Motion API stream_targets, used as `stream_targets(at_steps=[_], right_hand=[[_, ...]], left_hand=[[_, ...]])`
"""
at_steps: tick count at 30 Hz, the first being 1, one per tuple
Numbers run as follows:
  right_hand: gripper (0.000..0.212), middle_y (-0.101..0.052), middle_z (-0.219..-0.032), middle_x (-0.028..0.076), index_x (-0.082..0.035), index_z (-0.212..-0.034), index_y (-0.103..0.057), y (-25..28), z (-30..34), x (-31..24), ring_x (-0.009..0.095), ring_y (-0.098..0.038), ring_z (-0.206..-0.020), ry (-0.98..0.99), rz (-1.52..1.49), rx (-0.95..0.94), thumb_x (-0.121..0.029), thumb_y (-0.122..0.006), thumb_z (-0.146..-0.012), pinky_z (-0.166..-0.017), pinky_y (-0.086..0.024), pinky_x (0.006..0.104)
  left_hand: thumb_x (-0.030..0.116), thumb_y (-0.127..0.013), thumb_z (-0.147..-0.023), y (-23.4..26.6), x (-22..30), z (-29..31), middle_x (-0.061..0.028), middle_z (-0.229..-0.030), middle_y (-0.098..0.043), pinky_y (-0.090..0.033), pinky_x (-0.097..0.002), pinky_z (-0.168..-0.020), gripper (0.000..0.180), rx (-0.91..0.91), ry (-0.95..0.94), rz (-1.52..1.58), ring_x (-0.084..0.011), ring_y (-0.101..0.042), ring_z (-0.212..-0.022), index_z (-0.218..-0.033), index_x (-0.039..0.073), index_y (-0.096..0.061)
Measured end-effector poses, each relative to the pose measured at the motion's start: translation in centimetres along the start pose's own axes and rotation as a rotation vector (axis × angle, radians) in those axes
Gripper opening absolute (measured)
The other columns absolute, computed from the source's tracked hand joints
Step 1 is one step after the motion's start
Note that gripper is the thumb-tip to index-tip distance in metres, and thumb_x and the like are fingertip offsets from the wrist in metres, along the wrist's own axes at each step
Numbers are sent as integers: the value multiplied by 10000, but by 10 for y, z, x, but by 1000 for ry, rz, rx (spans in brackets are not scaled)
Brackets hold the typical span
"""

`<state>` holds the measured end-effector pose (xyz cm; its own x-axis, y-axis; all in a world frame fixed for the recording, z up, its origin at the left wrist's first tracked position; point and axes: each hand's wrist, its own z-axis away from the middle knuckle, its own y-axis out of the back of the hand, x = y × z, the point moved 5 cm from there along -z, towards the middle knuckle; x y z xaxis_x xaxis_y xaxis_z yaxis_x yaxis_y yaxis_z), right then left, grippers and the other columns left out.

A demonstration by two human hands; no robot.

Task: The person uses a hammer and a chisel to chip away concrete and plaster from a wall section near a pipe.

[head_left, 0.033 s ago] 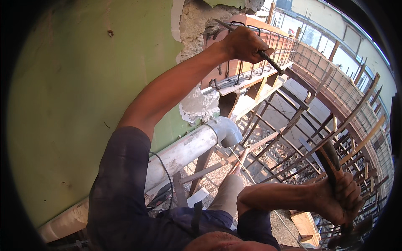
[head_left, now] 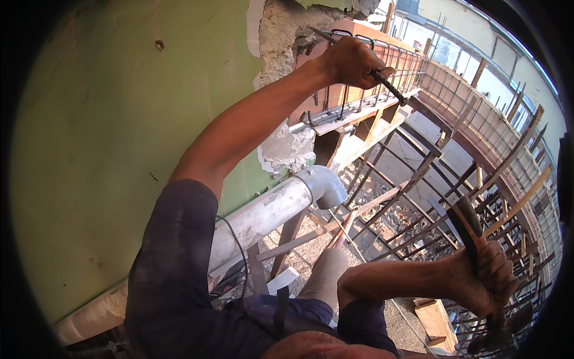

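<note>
My left hand (head_left: 354, 63) is closed around a dark steel chisel (head_left: 390, 87). The chisel's far tip points at the broken concrete edge (head_left: 276, 45) of a green wall (head_left: 119, 119); whether it touches is hard to tell. Its ribbed near end sticks out below my fist. At the lower right, my right hand (head_left: 487, 280) grips a hammer (head_left: 466, 221) by its handle, well apart from the chisel. A worn handle end juts up from that fist, while the dark shape below it, seemingly the head, is in deep shade.
Beside the broken wall runs a rebar cage (head_left: 391, 58) in wooden formwork. A grey pipe elbow (head_left: 323, 184) joins a stained pipe (head_left: 260, 224) along the wall, with a black cable (head_left: 238, 242) hanging over it. Timber scaffolding (head_left: 418, 173) fills the right, above rubble.
My right hand and the hammer have shifted very slightly to the left. The left hand keeps its hold on the chisel in nearly the same place.
</note>
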<state>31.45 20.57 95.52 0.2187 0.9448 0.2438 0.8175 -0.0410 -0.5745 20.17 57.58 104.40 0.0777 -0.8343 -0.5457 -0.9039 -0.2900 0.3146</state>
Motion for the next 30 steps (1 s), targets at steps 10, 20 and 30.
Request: stream_targets(at_steps=[10, 20, 30], right_hand=[[428, -233, -519, -36, -182, -644, -272, 1, 45, 55, 74, -215, -384, -407, 16, 88, -245, -385, -1052, -374, -258, 269], [387, -242, -510, -47, -147, -663, -359, -25, 172, 172, 76, -264, -393, -1312, 139, 103, -261, -569, -967, -377, -250, 268], [407, -218, -513, -31, -179, -656, -256, -18, 23, 27, 73, -218, -389, -296, -76, -33, -240, -380, -1039, -372, -261, 255]], left_hand=[[264, -692, -857, 4, 0, 5, -71, -436, -460, -377, -373, -386, 472, 87, 7, -17, -251, -489, -371, -463, 120, -476], [286, -698, -780, 5, -7, 4, -53, -499, -534, -429, -379, -425, 277, 36, 50, -89, -253, -554, -440, -581, 150, -560], [216, -693, -842, 11, -1, 2, -72, -470, -475, -389, -365, -403, 360, 35, -48, -12, -238, -491, -391, -548, 110, -515]])
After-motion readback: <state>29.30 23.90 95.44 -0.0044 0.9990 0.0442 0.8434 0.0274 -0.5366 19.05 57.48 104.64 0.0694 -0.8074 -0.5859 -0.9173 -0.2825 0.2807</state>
